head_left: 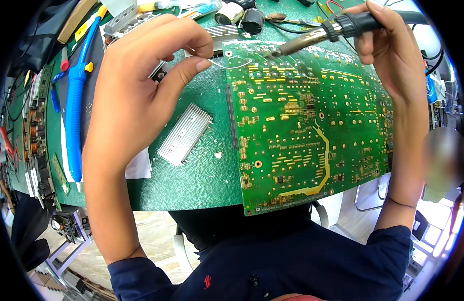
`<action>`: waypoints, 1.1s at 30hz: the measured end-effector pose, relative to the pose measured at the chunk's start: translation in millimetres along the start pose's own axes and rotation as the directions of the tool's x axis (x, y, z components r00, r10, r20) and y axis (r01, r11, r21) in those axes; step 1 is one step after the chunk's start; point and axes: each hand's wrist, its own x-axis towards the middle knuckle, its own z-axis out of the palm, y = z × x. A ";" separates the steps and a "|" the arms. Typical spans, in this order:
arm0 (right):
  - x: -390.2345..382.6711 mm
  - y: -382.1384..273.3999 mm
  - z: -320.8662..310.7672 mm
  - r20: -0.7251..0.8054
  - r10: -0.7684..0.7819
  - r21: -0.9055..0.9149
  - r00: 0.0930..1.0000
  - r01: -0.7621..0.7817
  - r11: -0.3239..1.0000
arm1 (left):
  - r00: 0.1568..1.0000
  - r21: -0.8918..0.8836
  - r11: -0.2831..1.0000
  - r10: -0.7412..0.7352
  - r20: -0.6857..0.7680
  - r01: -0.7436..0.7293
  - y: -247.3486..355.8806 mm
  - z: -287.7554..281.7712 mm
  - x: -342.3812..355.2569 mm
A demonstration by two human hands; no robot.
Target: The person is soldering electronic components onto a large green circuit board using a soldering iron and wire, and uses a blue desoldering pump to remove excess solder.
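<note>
Pinched a fine silvery wire (231,67) between thumb and forefinger of the left hand (141,80), had the fingers of the right hand (396,65) curled round a soldering iron (307,41)! Held wire end and iron tip close together over the far left part of the circuit board (297,145). Saw glossy green, peppered with gold pads, crossed by one broad, bent gold trace. Had it on the worktop (192,186), jutting past the near edge, right of a ribbed silver heatsink (185,134).

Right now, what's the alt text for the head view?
Left hand holds thin wire; right hand holds a soldering iron, tip near the top edge of a green board. A silver heatsink lies left of the board.
</note>
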 end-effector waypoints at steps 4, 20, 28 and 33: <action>-3.1 5.5 6.0 -0.041 -0.044 -0.036 0.998 0.042 0.998 | 1.000 -0.021 1.000 -0.001 0.008 0.002 1.8 6.8 1.4; 4.6 20.3 10.2 0.005 0.016 0.055 1.000 -0.017 0.998 | 0.998 0.015 0.999 -0.045 0.041 0.044 2.7 11.6 0.0; -2.6 -1.1 27.8 -0.071 0.123 -0.035 0.990 -0.126 0.991 | 0.998 -0.050 0.999 0.013 -0.065 -0.017 8.0 23.6 -7.1; -5.2 -0.2 31.3 -0.085 0.069 -0.091 0.994 -0.077 0.993 | 0.999 -0.045 0.999 0.013 -0.034 -0.015 6.3 24.8 -6.7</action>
